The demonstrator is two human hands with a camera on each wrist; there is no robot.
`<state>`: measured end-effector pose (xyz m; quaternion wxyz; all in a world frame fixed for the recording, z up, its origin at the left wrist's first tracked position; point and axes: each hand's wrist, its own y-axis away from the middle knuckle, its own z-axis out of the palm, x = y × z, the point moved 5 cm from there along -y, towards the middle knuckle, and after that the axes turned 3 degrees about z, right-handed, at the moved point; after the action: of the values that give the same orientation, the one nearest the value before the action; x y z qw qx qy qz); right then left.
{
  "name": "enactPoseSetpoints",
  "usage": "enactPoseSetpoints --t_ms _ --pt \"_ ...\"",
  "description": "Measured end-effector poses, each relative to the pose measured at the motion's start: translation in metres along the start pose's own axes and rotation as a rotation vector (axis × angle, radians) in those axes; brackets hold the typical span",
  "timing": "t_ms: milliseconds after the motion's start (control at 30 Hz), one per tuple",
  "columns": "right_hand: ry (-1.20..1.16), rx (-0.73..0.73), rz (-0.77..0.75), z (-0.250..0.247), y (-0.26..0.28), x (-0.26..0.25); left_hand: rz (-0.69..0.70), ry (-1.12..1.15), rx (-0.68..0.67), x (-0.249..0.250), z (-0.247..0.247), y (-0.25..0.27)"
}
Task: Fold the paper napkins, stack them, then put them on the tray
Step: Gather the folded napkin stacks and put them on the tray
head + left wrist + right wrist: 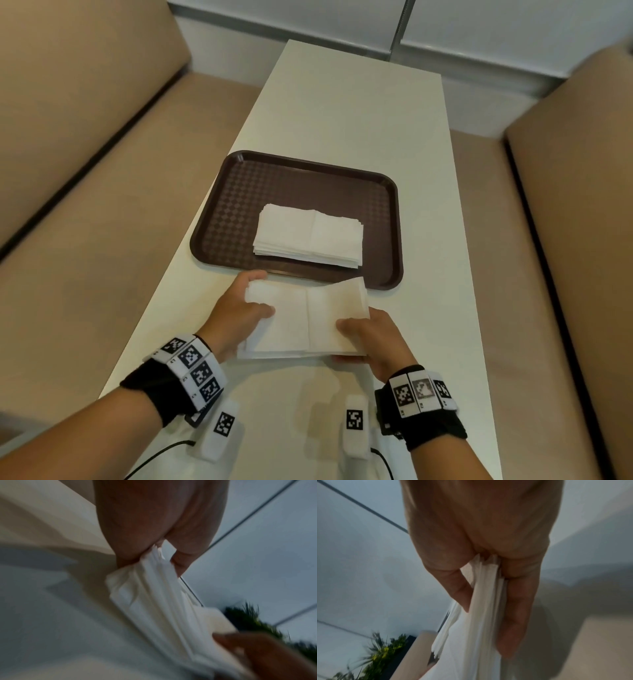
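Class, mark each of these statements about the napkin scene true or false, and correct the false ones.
1. A stack of folded napkins lies on the brown tray. True.
2. The left hand is idle on the table. False: it grips the left end of the held napkin bundle.
3. The right hand grips the bundle's right end. True.
4. The held bundle rests inside the tray. False: it is held in front of the tray's near rim, only its far right corner overlapping that rim in the head view.
5. The tray is red. False: it is dark brown.
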<state>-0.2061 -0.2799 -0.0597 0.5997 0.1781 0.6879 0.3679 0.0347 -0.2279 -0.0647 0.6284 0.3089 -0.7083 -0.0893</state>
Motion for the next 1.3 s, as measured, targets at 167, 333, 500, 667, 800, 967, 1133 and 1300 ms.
enactPoseSetpoints --t_ms 167,333,500,667,800,967,1133,1300 --pt "-0.076 -0.065 -0.053 -0.007 0.002 -0.011 -0.219 0.217 -0.151 -0.001 -0.003 0.001" --pt "-0.063 -0.107 -0.144 -0.006 0.000 -0.038 -0.099 0.172 -0.200 0.033 0.001 -0.001" --pt "-0.111 -0.004 -0.192 -0.016 -0.012 -0.062 0.018 0.099 -0.151 0.069 -0.006 -0.021" --pt "-0.110 0.160 -0.381 -0.027 -0.023 -0.095 0.069 0.144 -0.078 0.096 -0.013 -0.050" --pt "0.003 0.247 -0.415 -0.025 -0.045 -0.104 0.110 0.100 -0.020 0.112 -0.013 -0.071" --pt "0.125 0.329 -0.428 -0.018 -0.065 -0.103 0.173 -0.004 0.063 0.116 -0.013 -0.091" --pt "0.150 0.399 -0.480 -0.018 -0.069 -0.105 0.227 -0.028 0.082 0.115 -0.011 -0.100" --pt "0.197 0.435 -0.470 -0.014 -0.073 -0.106 0.252 -0.167 0.101 0.113 -0.010 -0.105"
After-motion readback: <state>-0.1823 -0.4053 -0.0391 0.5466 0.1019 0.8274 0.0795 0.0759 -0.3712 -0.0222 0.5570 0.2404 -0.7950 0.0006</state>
